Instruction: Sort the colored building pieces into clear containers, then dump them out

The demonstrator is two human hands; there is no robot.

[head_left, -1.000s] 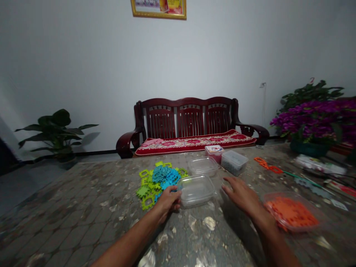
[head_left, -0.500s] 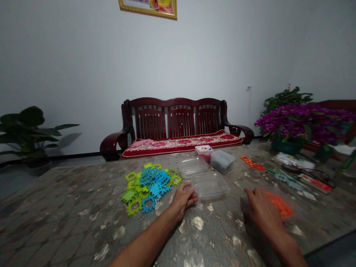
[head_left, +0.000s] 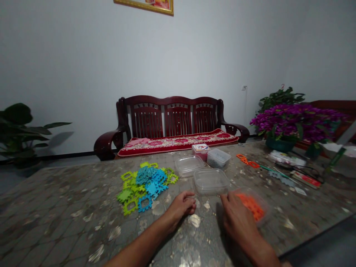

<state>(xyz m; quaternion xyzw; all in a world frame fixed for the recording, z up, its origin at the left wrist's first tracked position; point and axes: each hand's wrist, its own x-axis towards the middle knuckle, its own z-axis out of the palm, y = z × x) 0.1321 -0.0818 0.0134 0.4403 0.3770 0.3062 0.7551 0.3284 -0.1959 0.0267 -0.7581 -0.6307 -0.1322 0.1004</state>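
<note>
Tub, see-through plastic heaped with bright orange pieces, sits on the mottled table. Right hand has its grip clasping the left edge; left hand, loosely curled, is released.

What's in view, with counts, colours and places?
Interlocking pieces: many, green and blue, table left.
Clear containers: two, colourless, centre.
Orange-filled tub: one, clear, front right.
Pink box: one, white-topped, rear centre.
Grey-filled tub: one, clear, rear centre.
Linked pieces: count unclear, orange, right.
Toothed strip: one, grey, right.
Flowers: one cluster, purple, right.
Leafy plants: two, green, both sides.
Bench: one, dark red, rear.
Floral cover: one, red, on bench.
Picture frame: one, gold, top.
Table: one, grey, foreground.
Left hand: one, bare, centre.
Right hand: one, bare, by orange-filled tub.
</note>
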